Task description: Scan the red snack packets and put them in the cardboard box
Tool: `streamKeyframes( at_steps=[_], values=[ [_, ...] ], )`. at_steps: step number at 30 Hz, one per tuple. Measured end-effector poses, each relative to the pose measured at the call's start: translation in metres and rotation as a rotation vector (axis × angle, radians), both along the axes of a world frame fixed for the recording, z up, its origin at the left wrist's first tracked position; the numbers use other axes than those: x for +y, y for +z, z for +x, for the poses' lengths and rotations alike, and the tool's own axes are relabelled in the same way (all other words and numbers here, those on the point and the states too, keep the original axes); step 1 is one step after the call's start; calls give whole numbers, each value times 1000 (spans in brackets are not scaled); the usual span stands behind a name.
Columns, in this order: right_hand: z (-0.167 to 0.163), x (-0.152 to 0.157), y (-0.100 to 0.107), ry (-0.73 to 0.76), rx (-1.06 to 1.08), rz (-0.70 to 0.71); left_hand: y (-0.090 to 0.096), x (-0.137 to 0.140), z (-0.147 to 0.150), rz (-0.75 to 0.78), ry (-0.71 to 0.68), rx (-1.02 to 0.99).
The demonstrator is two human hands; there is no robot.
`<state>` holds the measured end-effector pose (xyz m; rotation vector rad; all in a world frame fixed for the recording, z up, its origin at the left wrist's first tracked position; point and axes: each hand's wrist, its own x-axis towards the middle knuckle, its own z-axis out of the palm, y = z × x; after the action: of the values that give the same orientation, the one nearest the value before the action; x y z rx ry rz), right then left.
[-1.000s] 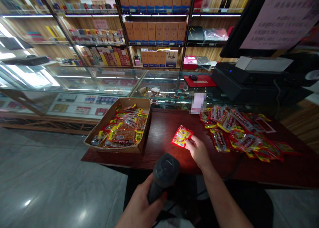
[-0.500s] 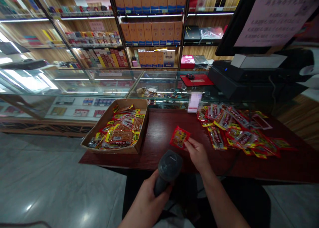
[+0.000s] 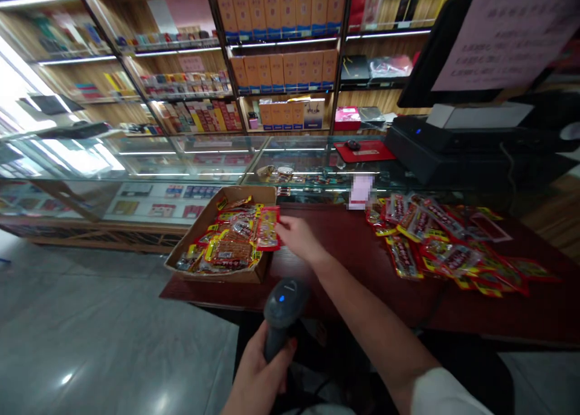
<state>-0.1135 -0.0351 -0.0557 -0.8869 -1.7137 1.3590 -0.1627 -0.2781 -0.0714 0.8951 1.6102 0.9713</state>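
Note:
My left hand [image 3: 265,366] is wrapped round the handle of a dark grey barcode scanner [image 3: 286,303], whose head shows a small blue light. Pinched in the fingers of my right hand [image 3: 296,237] is a red and yellow snack packet [image 3: 268,228], held over the right edge of a cardboard box [image 3: 265,273]. Inside the box lie several snack packets [image 3: 229,246], brown, yellow and red. On the right part of the dark red wooden table [image 3: 326,231], a loose pile of similar packets [image 3: 435,228] is spread.
Behind the table runs a glass display counter [image 3: 203,146]. A mouse on a red mat [image 3: 366,151] rests on it, left of a black cash register [image 3: 435,143] and monitor. A pink card [image 3: 361,191] stands at the table's back edge. Shelves of boxes [image 3: 285,70] line the wall.
My right hand has moved left with the snack packet, from the middle of the table to the box. The scanner has shifted slightly left and down, and its blue light now shows.

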Motion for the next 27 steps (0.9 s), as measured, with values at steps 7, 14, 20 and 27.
streamKeyframes(
  at_steps=[7,14,20,27],
  values=[
    [-6,26,11,-101,-360,251,-20,-2,-24,3,22,57],
    [202,-8,-57,-879,-1193,306,-25,14,-8,-41,-45,-30],
    [233,-36,-107,-780,-1234,439,-19,24,14,9,-100,-14],
    [203,-56,-127,-520,-643,455,-15,23,16,10,-129,-43]
  ],
)
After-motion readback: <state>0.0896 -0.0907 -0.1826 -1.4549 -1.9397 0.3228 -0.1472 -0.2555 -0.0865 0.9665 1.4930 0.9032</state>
